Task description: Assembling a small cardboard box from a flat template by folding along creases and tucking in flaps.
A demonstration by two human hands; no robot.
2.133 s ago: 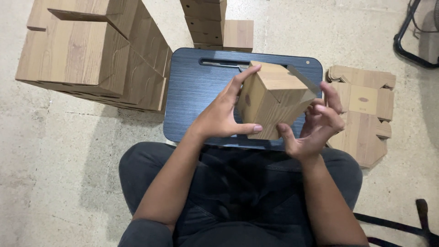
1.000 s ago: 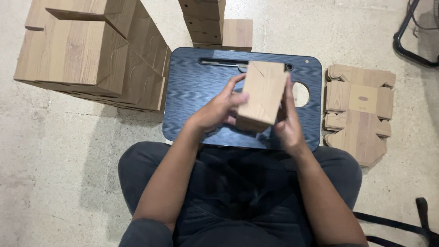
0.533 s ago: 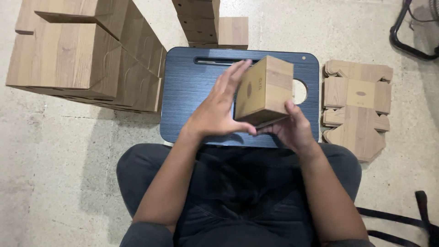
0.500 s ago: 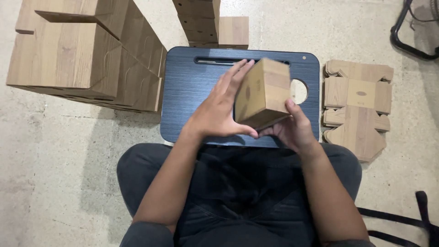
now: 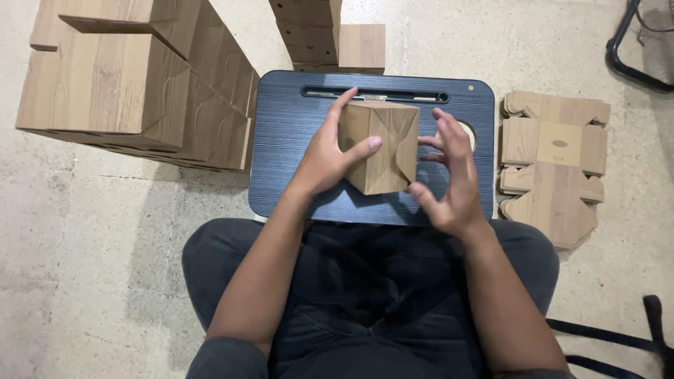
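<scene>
Seen from above, a seated person holds a small wood-patterned cardboard box (image 5: 382,147) over a dark blue lap desk (image 5: 288,133) resting on the knees. The left hand (image 5: 326,154) grips the box from its left side, thumb pressed on the front face and fingers (image 5: 344,105) wrapped over the back edge. The right hand (image 5: 449,175) sits just beside the box on its right, fingers spread and loose, seemingly not touching it. The box is tilted, one corner pointing down toward the desk, its folded flaps facing up; its long axis runs roughly away from the body. The underside is hidden. To the right, a stack of flat box blanks (image 5: 554,165) lies on the concrete floor (image 5: 91,245). To the left, finished boxes (image 5: 133,77) are piled, partly cut off by the frame.
</scene>
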